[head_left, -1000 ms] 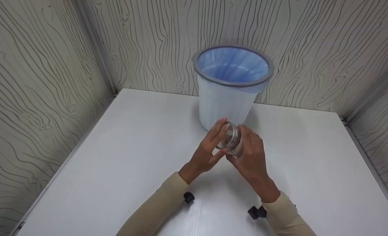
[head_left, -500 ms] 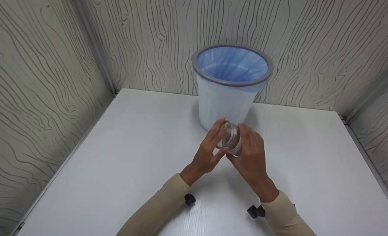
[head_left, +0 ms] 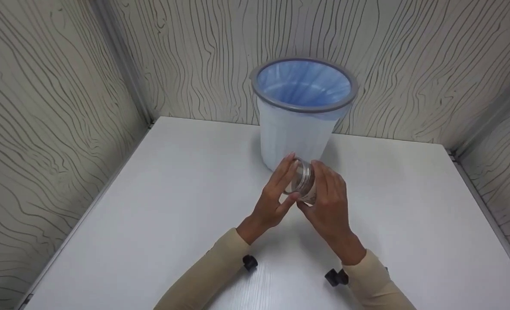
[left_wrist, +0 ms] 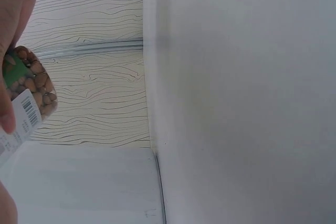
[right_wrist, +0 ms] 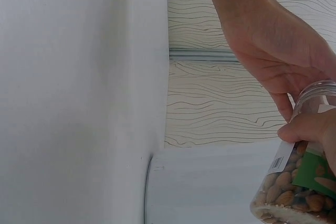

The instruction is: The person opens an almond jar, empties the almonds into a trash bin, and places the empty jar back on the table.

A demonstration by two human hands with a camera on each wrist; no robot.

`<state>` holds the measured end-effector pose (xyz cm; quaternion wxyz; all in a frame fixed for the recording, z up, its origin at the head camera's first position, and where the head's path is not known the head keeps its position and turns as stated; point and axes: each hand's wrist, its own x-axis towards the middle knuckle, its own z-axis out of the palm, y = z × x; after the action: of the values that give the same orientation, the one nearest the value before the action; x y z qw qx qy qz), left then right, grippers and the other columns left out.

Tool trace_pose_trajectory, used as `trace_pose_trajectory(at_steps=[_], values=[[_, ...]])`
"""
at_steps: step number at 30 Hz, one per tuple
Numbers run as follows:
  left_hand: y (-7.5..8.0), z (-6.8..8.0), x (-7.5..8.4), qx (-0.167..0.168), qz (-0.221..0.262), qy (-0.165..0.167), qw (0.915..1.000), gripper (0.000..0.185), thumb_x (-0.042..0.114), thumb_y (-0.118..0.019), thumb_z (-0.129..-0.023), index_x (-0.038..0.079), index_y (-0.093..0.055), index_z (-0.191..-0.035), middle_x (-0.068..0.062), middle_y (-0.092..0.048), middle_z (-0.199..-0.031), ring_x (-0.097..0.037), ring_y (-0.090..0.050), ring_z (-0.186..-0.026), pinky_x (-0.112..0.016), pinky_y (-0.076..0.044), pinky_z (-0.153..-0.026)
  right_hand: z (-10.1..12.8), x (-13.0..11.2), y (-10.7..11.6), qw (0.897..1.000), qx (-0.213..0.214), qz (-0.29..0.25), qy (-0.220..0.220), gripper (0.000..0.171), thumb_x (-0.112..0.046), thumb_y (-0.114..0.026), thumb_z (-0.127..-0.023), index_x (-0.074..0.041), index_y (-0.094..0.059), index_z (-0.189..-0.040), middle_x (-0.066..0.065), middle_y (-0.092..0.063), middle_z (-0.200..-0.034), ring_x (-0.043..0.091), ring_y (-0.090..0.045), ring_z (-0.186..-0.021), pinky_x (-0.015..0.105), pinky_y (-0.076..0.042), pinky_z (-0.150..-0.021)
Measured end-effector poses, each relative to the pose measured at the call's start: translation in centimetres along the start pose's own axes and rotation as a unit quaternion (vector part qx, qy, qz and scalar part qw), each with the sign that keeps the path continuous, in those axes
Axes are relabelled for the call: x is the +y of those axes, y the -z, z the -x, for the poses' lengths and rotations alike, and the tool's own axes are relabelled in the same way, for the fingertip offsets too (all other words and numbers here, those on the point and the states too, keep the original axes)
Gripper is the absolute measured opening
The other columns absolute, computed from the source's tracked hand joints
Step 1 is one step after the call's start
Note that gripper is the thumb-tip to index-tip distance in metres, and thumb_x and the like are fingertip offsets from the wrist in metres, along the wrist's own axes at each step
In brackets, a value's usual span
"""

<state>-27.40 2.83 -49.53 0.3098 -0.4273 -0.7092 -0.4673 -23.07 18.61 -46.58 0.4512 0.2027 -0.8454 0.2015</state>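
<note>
A clear plastic jar of almonds [head_left: 305, 180] is held tilted above the table, in front of the bin. My right hand [head_left: 331, 201] grips its body from the right, thumb underneath and fingers over the top. At the jar's mouth end, my left hand [head_left: 268, 201] grips around the rim with fingers above and thumb below. Through the right wrist view, the jar [right_wrist: 286, 188] shows its green label, almonds and ridged neck, with the left palm facing the mouth. A white barcode label [left_wrist: 27, 113] appears in the left wrist view.
Behind the hands stands a white bin [head_left: 295, 133] with a grey rim and blue liner. The white table [head_left: 173, 181] meets wood-patterned panels [head_left: 207, 56] at the back and sides. Small black mounts [head_left: 249, 262] sit at both wrists.
The hands keep their grips on the jar. The jar has turned slightly, so less of its printed side shows in the head view.
</note>
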Motion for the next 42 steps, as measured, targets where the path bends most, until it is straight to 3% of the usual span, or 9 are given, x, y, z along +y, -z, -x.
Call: trace_pose_trajectory(at_steps=[28, 34, 42], values=[[-0.3, 0.0, 1.1, 0.002, -0.013, 0.048, 0.9988, 0.063, 0.046, -0.041, -0.109, 0.011, -0.028, -0.161, -0.013, -0.025, -0.166, -0.031, -0.025, -0.153, -0.045, -0.031, -0.118, -0.1, 0.4, 0.0, 1.0, 0.014, 0.004, 0.02, 0.101, -0.007, -0.101, -0.052, 0.006, -0.052, -0.14, 0.021, -0.061, -0.132, 0.037, -0.058, -0.12, 0.052, -0.046, -0.105], [-0.2, -0.1, 1.0, -0.005, -0.017, 0.038, 0.9991, 0.066, 0.047, -0.042, -0.109, 0.01, -0.028, -0.161, -0.014, -0.025, -0.166, -0.031, -0.024, -0.153, -0.045, -0.03, -0.118, -0.1, 0.4, 0.1, 1.0, 0.006, 0.001, 0.016, 0.1, -0.008, -0.101, -0.055, 0.005, -0.052, -0.141, 0.021, -0.061, -0.134, 0.037, -0.058, -0.122, 0.053, -0.046, -0.105], [0.5, 0.0, -0.3, -0.035, -0.014, 0.006, 0.9993, 0.069, 0.052, -0.04, -0.108, 0.012, -0.026, -0.162, -0.014, -0.022, -0.167, -0.032, -0.023, -0.153, -0.046, -0.028, -0.12, -0.1, 0.6, 0.4, 0.999, -0.018, -0.034, -0.021, 0.101, -0.009, -0.101, -0.056, 0.003, -0.049, -0.142, 0.019, -0.059, -0.137, 0.037, -0.057, -0.123, 0.055, -0.044, -0.105]])
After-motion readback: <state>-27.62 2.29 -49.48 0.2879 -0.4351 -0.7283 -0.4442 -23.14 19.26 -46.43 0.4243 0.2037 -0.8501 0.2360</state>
